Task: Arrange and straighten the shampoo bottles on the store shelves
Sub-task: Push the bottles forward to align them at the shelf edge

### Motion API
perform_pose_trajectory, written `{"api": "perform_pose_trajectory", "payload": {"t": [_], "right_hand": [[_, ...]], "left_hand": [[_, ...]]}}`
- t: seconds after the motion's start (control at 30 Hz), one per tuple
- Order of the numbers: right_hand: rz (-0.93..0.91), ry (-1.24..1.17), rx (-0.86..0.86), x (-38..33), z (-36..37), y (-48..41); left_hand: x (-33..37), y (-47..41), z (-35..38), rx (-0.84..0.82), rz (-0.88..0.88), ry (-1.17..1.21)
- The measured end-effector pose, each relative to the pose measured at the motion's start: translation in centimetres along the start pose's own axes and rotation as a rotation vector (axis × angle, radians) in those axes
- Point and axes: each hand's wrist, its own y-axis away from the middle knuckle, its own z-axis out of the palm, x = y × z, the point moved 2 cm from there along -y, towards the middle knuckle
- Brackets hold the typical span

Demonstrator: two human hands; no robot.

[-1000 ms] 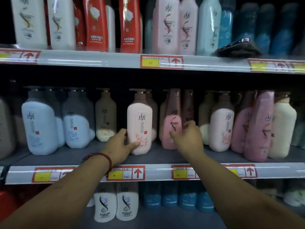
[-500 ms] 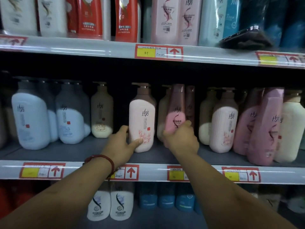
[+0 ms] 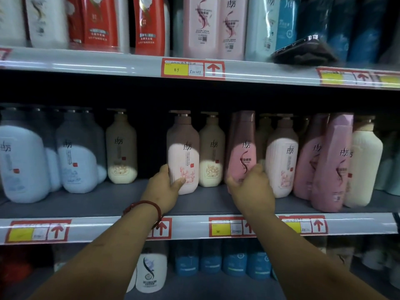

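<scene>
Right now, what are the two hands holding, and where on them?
The left hand grips the pale pink pump bottle near its bottom. The right hand holds the darker pink bottle low down too.

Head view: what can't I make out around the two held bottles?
- Head view: base of the dark pink bottle, hidden by the right hand.
- Head view: left hand fingertips, hidden behind the pale pink pump bottle.
- Head view: black object on the top shelf, blurred.
- Head view: red bottles' tops, cut by upper edge.
</scene>
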Motion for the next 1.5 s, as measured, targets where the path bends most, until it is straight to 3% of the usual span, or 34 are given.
{"api": "perform_pose_trajectory", "payload": {"t": [0.23,0.4,0.47,0.57,0.67,0.73,0.83,0.97,1.2,1.5], "right_hand": [[-0.086,-0.063,0.016,-0.1,-0.4,0.2],[-0.376,-0.076,0.219,-1.2,-2.2,1.5],[-0.417,-0.179,0.074,-1.7,-1.8,2.1],[-0.278,-0.295,-0.284,-2.8,-0.2,3.1],[-0.110,-0.352,-0.399,-3.5,0.8,2.2],[0.057,-0.500,-0.437,-3.5,1.2,1.2],[0.319,-0.831,-0.511,-2.9,1.8,0.0],[0.458,-1.085,-0.689,-2.5,1.2,-0.2],[0.548,-1.186,-0.635,-2.4,1.6,-0.7],[0.477,-1.145,-0.700,-2.6,1.2,-0.5]], "left_hand": [[-0.7,-0.6,0.2,0.005,-0.009,0.043],[-1.3,-0.8,0.6,0.057,-0.006,-0.028],[-1.4,-0.7,0.7,0.104,0.005,-0.080],[-0.5,0.4,0.3,0.295,0.021,-0.069],[1.8,2.2,0.3,0.429,0.202,0.011],[3.9,3.0,1.3,0.262,0.195,0.086],[5.2,1.6,3.3,-0.015,-0.016,0.146],[4.6,-0.5,4.5,-0.238,-0.282,0.559],[4.1,-1.4,5.9,-0.300,-0.279,0.766],[4.9,-1.0,6.0,-0.306,-0.250,0.749]]}}
